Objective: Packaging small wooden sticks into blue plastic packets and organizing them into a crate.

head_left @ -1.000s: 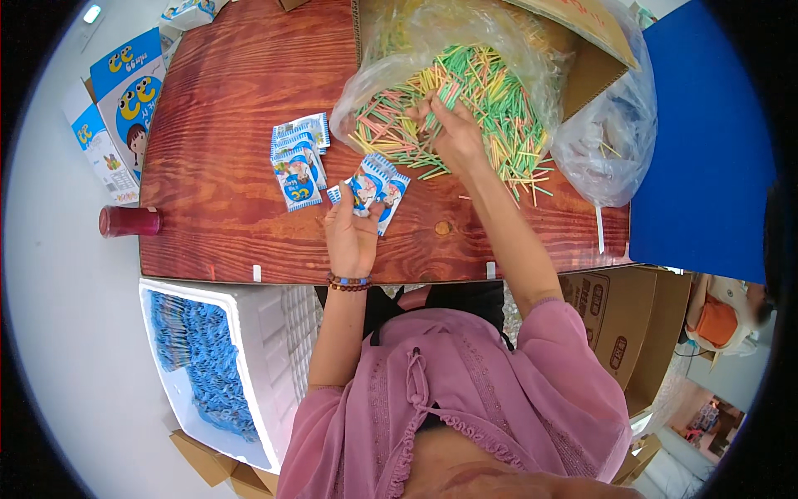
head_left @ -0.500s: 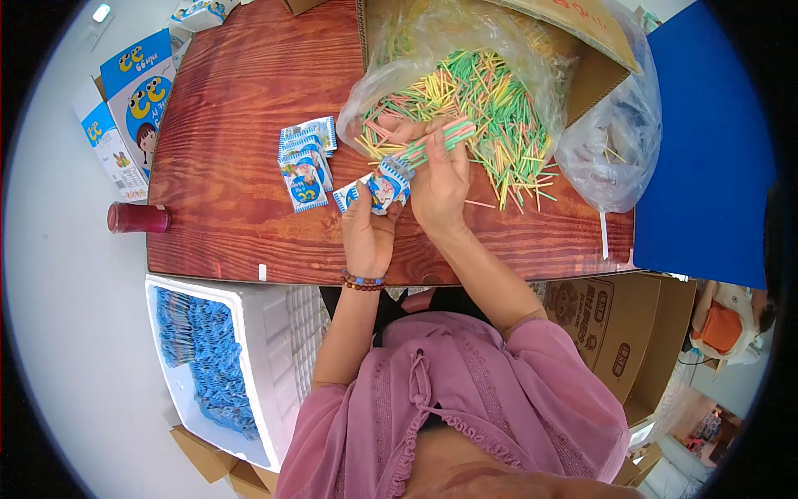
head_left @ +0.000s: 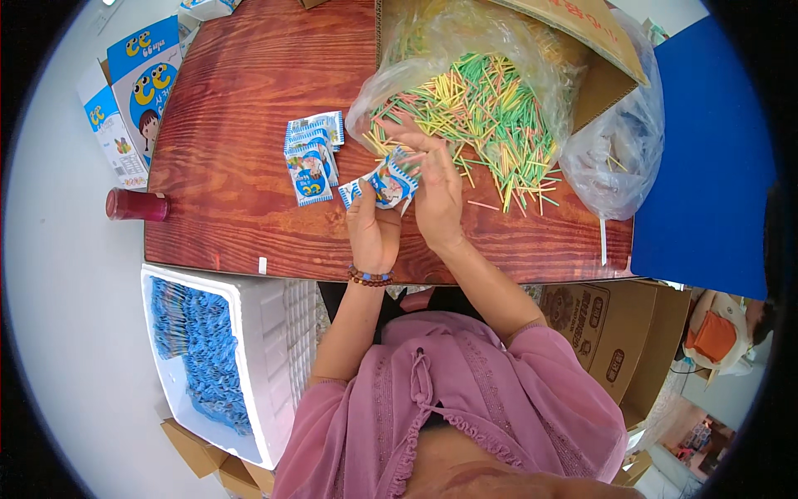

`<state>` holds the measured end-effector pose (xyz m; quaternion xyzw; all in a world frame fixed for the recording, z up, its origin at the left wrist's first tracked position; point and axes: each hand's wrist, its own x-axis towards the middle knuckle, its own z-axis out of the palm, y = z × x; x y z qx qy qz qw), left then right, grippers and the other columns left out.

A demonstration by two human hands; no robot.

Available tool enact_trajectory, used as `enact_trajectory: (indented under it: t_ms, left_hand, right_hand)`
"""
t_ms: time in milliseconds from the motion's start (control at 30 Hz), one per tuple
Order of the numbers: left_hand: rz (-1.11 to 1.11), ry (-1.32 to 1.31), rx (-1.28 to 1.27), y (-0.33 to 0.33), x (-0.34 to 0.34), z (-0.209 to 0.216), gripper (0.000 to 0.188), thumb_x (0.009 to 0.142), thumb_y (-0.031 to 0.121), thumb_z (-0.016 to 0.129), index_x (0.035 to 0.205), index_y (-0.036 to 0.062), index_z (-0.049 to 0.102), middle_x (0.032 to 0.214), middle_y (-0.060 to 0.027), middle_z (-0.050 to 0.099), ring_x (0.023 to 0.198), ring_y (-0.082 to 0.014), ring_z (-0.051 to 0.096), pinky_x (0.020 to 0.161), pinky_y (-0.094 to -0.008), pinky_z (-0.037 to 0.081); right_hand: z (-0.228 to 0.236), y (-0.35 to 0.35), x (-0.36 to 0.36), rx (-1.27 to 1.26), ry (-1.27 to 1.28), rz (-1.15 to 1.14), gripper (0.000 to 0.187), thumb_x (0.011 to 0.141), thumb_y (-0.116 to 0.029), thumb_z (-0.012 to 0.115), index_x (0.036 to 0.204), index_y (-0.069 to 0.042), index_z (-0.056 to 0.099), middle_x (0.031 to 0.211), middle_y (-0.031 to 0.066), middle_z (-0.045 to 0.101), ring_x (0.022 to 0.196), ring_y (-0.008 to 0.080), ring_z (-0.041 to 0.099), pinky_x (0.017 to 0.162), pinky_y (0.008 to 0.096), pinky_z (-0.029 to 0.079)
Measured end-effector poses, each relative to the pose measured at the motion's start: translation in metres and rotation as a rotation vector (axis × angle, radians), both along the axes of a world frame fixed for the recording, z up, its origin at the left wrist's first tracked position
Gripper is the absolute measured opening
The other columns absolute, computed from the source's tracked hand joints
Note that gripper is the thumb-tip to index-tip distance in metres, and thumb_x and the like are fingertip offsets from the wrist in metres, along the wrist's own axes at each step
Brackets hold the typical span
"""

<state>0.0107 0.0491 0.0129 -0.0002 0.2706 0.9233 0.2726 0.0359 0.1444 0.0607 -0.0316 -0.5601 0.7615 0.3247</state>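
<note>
My left hand point(head_left: 374, 237) is closed on a small blue-and-white printed packet point(head_left: 389, 185), pinching its lower part between thumb and fingers. The packet's upper end tilts toward my right hand point(head_left: 438, 195). That hand has its fingers stretched out beside the packet's mouth, and I see no sticks between them. How far the sticks go into the packet is hidden. Just beyond my right fingertips, thin pink, yellow and green sticks point(head_left: 490, 116) spill from a clear plastic bag point(head_left: 374, 87). Left of my hands lies a small overlapping stack of similar packets point(head_left: 312, 166).
A cardboard box point(head_left: 611, 87) holds the bag at the back right. Another clear bag point(head_left: 615, 166) hangs beside it. A printed carton point(head_left: 145, 91) and a red jar point(head_left: 137, 205) stand left. Below the table edge, a white foam box point(head_left: 253, 366) holds many blue packets.
The bundle of sticks that was in my right hand no longer shows there, and its fingers have straightened. My left hand still holds the packet. The whole view has shifted slightly.
</note>
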Motion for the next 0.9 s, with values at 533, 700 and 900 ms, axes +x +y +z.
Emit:
enact_trajectory:
  t_ms: [533, 700, 900]
  left_hand:
    - [0.009, -0.034, 0.226, -0.008, -0.011, -0.006, 0.045, 0.097, 0.038, 0.052, 0.132, 0.0105, 0.048, 0.128, -0.0039, 0.057, 0.116, -0.0183, 0.054, 0.102, -0.0401, 0.041]
    - [0.042, -0.032, 0.259, -0.013, -0.01, -0.003, 0.041, 0.098, 0.035, 0.052, 0.129, 0.0092, 0.051, 0.126, -0.0044, 0.059, 0.115, -0.019, 0.055, 0.101, -0.0406, 0.041]
    - [0.112, 0.073, 0.142, -0.036, -0.016, -0.007, 0.038, 0.099, 0.028, 0.051, 0.126, 0.0018, 0.052, 0.124, -0.0076, 0.06, 0.114, -0.0203, 0.056, 0.101, -0.041, 0.042]
  right_hand:
    - [0.0, -0.005, 0.002, 0.359, -0.257, 0.033, 0.043, 0.092, -0.01, 0.058, 0.134, -0.001, 0.049, 0.126, 0.0104, 0.056, 0.114, 0.0159, 0.052, 0.096, 0.0301, 0.043]
    - [-0.004, 0.0, -0.001, 0.499, -0.121, 0.073, 0.022, 0.091, -0.008, 0.059, 0.11, 0.002, 0.064, 0.107, 0.0074, 0.064, 0.104, 0.0137, 0.057, 0.089, 0.0277, 0.046]
    - [0.005, 0.011, -0.012, 0.692, -0.19, 0.145, 0.017, 0.091, -0.009, 0.058, 0.097, 0.004, 0.067, 0.093, 0.0084, 0.062, 0.085, 0.0158, 0.057, 0.075, 0.0277, 0.045]
